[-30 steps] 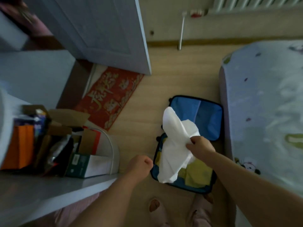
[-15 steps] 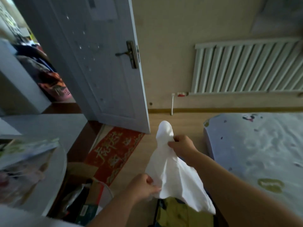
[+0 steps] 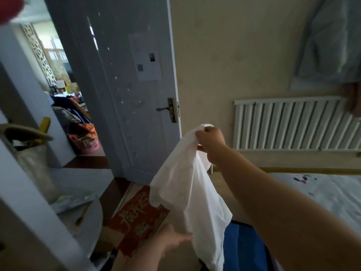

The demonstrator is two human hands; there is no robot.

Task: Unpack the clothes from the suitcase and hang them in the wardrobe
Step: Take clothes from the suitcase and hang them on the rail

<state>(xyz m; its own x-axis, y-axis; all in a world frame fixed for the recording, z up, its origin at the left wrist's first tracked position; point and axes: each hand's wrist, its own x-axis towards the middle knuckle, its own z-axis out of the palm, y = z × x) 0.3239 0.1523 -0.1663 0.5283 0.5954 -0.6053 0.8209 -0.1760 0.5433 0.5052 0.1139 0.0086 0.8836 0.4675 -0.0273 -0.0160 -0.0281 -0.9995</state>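
Since half a second ago the white garment [image 3: 187,184] has been raised further, and the view is tilted up, so that more of the door [image 3: 125,75] and wall is taken in and less of the floor. The garment is gripped at its top by the right hand [image 3: 210,140], whose fingers are closed tight around a bunched fold of the fabric, and it hangs down from that fist in loose folds. The left hand [image 3: 170,241], which was pinching the cloth's lower edge before, is now held lower, its fingers stretched toward the hem; the fingertips are seen at or just beside the fabric, but whether it is actually gripped cannot be told through the blur.

Below the garment, a blue part of the suitcase [image 3: 242,249] is seen on the floor, its lower end cut off by the frame edge and partly covered by the hanging cloth. A red mat [image 3: 140,216] with gold characters lies on the floor to the left of the suitcase, in front of the open door. A white radiator [image 3: 293,126] is fixed to the wall behind the right arm, and a bed [image 3: 320,188] with a pale printed sheet is seen at the right.
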